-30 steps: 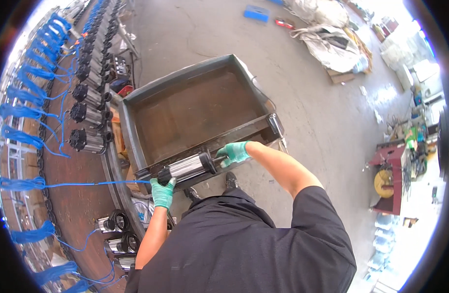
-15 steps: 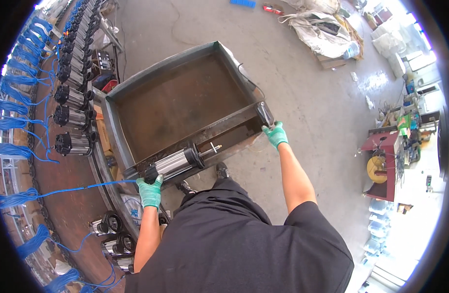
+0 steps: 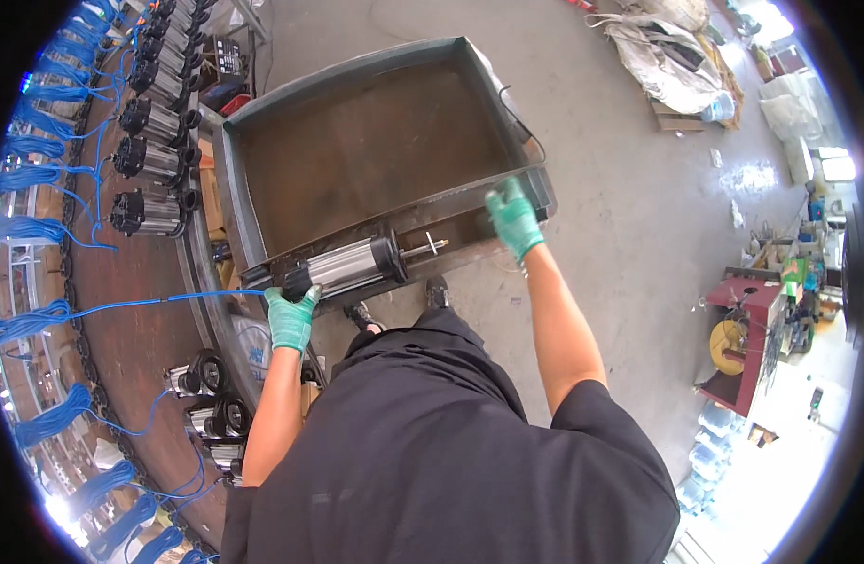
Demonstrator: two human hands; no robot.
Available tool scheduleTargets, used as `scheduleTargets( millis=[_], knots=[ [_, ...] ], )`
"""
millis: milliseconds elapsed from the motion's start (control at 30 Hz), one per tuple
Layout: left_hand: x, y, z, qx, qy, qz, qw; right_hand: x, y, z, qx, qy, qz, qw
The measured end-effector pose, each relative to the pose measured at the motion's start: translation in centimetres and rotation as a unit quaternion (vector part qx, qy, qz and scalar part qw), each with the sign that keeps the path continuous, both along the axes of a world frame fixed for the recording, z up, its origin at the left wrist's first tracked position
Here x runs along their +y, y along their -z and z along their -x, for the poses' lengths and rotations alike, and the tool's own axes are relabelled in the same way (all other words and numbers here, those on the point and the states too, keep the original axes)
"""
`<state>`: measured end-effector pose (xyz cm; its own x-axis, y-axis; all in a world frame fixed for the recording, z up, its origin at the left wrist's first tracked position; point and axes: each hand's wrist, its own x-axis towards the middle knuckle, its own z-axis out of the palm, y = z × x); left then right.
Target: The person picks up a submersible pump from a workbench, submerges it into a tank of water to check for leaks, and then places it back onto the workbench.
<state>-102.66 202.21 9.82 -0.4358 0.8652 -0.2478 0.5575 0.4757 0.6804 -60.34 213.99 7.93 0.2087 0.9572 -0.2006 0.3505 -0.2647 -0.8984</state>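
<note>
A pump motor (image 3: 343, 266) with a ribbed silver body and black ends lies along the near rail of a metal tank. From its right end sticks a thin shaft (image 3: 423, 249) with a small crosspiece. My left hand (image 3: 290, 320), in a green glove, is closed on the motor's black left end, where a blue cable (image 3: 192, 296) runs off to the left. My right hand (image 3: 514, 224), also gloved in green, hovers over the right end of the rail. Motion smears its fingers, and a small metallic bit shows below its wrist; what it holds, if anything, is hidden.
The rectangular tank (image 3: 227, 169) has a brown, wet-looking bottom. Several similar motors (image 3: 150, 214) with coiled blue cables (image 3: 28, 228) line the bench at left, others lie lower left. A maroon stand (image 3: 754, 329) with a yellow reel is right; white sacks (image 3: 653, 66) lie beyond.
My right hand has lifted off the tank's corner and moved left over the rail. The black device that lay there no longer shows. My left hand keeps its hold; the whole view has shifted.
</note>
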Motion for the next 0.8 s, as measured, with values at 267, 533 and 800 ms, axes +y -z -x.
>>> scheduleTargets(
  millis=[267, 533, 800],
  knots=[
    [0.4, -1.7, -0.7, -0.013, 0.009, 0.017, 1.000, -4.0, -0.7, 5.7, 0.333, -0.039, 0.195, 0.922],
    [0.6, -1.7, -0.2, 0.036, 0.029, 0.032, 0.998, -3.5, -0.9, 6.4, 0.312, -0.040, 0.207, 0.926],
    [0.6, -2.1, 0.0, 0.060, 0.031, 0.057, 0.996, -3.4, 0.3, 7.0, 0.318, -0.020, 0.205, 0.925]
  ],
)
